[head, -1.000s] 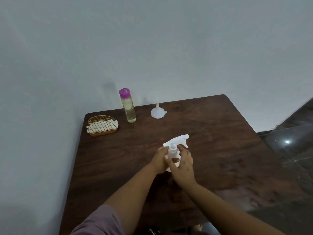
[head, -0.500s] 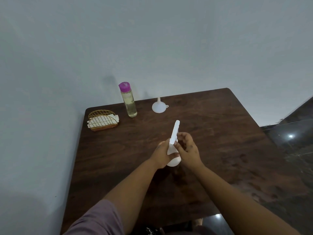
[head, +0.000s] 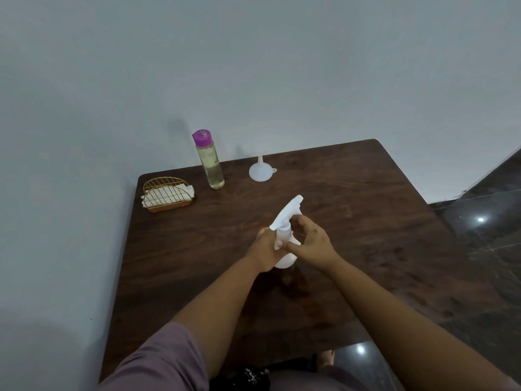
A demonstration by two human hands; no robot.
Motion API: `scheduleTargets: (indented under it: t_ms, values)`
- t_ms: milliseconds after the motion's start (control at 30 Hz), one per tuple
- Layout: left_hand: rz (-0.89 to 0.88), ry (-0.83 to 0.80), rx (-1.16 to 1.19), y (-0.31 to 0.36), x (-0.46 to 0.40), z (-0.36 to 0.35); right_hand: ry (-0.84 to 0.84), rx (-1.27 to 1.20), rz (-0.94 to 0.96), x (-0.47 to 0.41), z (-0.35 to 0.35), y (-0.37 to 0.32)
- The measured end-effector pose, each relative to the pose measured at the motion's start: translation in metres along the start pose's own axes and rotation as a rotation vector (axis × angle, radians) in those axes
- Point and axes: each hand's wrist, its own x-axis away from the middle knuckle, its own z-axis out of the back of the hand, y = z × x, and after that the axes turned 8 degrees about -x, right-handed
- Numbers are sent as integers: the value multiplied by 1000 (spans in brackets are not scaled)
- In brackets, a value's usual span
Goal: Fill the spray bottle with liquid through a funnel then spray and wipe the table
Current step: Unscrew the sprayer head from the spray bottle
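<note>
While your left hand (head: pixel 263 251) holds the bottle (head: pixel 284 251) tight on the surface (head: pixel 352 198), twist the top (head: pixel 286 214) slowly with your right hand (head: pixel 308 242).

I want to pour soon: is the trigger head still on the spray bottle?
Still on. The white trigger head sits atop the spray bottle, gripped by the left hand and right hand.

A short mauve sleeve (head: pixel 158 359) covers the left upper arm; forearms apparently bare.
</note>
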Motion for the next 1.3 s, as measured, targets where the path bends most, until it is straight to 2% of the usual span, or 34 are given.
scheduleTargets:
  t_ms: [133, 233, 367, 533, 700, 800, 867, 933, 1000, 1067, 1167, 1300]
  values:
    - [-50, 11, -3, 13, 10, 8, 181, -16, 30, 1, -20, -1]
    - [-44, 31, 10, 18, 19, 12, 86, -20, 81, -3, -17, 1]
    - [-62, 36, 8, 23, 23, 17, -51, 97, 58, -4, -13, 0]
    - [-85, 79, 22, 24, 23, 16, 55, 78, 75, -9, -26, -13]
    - [-23, 35, 0, 29, 28, 20, 7, 121, 95, -11, -22, -16]
    - [24, 13, -41, 32, 26, 20, 7, -2, 3, -9, -12, -21]
    - [46, 14, -65, 25, 18, 15, -60, -61, -56, -9, -5, -25]
    - [66, 2, -41, 12, 6, 6, -178, 41, -67, -9, 2, -30]
    - [80, -6, -40, -6, -7, -3, -259, 166, -26, -11, 6, -39]
    - [96, -18, -74, 12, 7, 10, -298, 190, 29, -11, 12, -52]
    - [101, -58, -105, 39, 27, 26, -280, 139, 72, -6, 22, -71]
    - [117, -88, -123, 46, 34, 31, -162, 106, 163, 2, 29, -89]
